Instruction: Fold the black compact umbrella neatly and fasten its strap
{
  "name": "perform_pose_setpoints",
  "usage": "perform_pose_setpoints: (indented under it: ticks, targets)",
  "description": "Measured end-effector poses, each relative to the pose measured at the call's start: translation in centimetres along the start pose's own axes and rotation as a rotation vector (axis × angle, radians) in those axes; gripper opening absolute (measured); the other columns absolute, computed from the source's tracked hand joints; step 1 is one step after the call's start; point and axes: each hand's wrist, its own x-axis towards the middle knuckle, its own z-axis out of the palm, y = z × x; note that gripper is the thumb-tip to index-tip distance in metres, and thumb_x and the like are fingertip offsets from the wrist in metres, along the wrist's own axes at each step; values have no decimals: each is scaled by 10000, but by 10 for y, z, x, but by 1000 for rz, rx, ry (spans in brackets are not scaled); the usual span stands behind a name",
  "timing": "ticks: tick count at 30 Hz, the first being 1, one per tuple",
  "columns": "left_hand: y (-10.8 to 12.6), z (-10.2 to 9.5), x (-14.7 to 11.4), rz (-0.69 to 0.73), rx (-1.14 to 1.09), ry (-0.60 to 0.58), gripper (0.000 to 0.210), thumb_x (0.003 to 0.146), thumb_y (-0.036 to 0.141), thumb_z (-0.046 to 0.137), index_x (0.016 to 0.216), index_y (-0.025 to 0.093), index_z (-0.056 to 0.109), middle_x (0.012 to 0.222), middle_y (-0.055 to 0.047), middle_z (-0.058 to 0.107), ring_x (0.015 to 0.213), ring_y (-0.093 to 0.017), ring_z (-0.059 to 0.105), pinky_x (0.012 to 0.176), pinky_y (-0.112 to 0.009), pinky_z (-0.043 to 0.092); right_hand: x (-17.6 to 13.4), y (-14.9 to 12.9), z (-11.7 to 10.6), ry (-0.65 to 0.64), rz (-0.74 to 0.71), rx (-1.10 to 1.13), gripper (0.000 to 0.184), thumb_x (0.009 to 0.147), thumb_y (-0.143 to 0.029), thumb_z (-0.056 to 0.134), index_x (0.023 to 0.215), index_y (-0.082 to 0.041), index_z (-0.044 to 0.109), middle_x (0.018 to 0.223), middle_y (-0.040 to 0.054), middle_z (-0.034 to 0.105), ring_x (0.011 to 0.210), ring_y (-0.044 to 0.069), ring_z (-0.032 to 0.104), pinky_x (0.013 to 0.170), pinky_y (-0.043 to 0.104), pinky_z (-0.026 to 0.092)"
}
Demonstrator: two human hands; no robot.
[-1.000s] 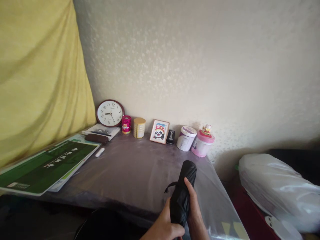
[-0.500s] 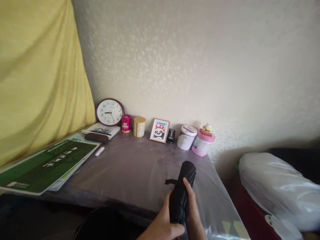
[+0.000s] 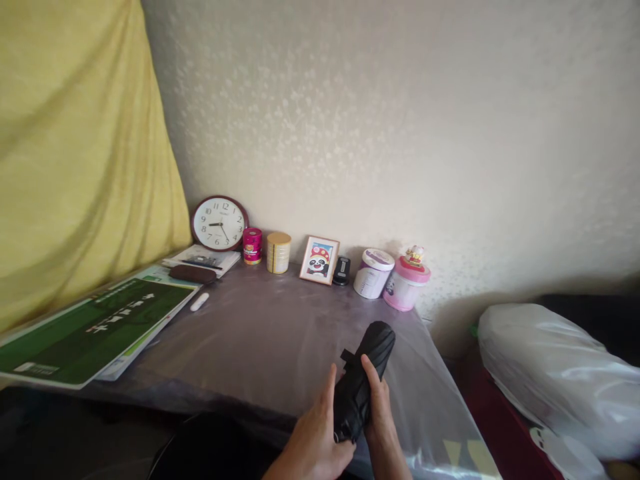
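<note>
A folded black umbrella (image 3: 359, 390) is held slantwise over the front right part of the table, its far end pointing away from me. My left hand (image 3: 317, 427) grips the near end from the left, with one finger stretched up along its side. On the right side, my right hand (image 3: 381, 407) wraps round the middle, thumb lying across the top. A short black strap (image 3: 347, 357) sticks out to the left of the umbrella. The umbrella's underside and several fingers are hidden.
Along the wall stand a clock (image 3: 220, 223), a pink can (image 3: 253, 247), a yellow-lidded tin (image 3: 279, 253), a framed panda picture (image 3: 319, 260) and two tubs (image 3: 373, 273). A green board (image 3: 95, 333) lies left. A stuffed plastic bag (image 3: 555, 373) sits beyond the table's right edge.
The umbrella has turned slightly in my hands, and its strap has shifted and looks shorter. My left hand has moved a little left, its finger now raised along the umbrella.
</note>
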Motion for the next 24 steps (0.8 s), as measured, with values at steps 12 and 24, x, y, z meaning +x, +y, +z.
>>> perform_pose_setpoints:
  ticks: [12, 24]
  targets:
    - [3, -6, 12, 116, -241, 53, 780, 690, 272, 562, 1375, 183, 200, 1359, -71, 426, 1227, -186, 421, 1026, -306, 342, 4, 10, -1, 35, -50, -87, 546, 640, -509, 682, 1009, -115, 604, 771, 29, 693, 753, 232, 658, 665, 304, 533]
    - [-12, 5, 13, 70, 498, 251, 736, 734, 117, 502, 1388, 255, 192, 1121, -59, 546, 997, -240, 528, 874, -392, 424, 18, 14, -21, 131, -594, -756, 559, 687, -527, 623, 1089, -143, 571, 897, 94, 622, 795, 244, 603, 734, 370, 495]
